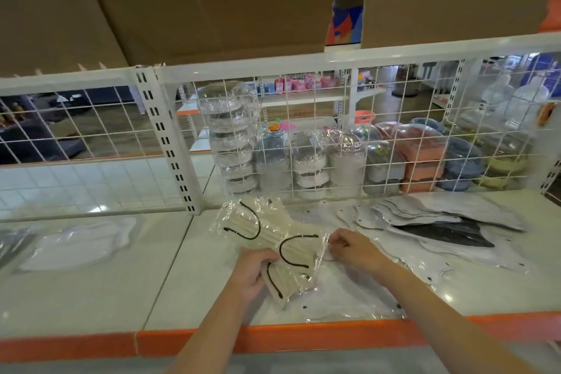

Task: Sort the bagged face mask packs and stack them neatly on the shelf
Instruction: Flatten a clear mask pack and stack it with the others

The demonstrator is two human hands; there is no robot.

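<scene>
- White shelving with an orange front edge (303,340) is filling the view, backed by a wire grid panel (334,136); behind the grid, tidy stacks of bagged masks (309,161) are sitting in clear, grey, pink and blue columns, so that part of the sorting is looking done.
- Loose flat packs (440,222) are fanning out untidily on the right of the shelf, white ones over a dark one, and seem to be waiting to be sorted.
- At far left another white bagged pack (82,246) is lying alone, well apart from both hands.
- Cream mask packs with black ear loops (273,240) are slumping in crinkled clear bags at the centre, not yet squared into a stack.
- Gripping the near end of these, the left hand (255,273) is curling its fingers around the lowest pack.
- Just beside them, the right hand (355,247) is pinching the plastic edge of the middle pack.
</scene>
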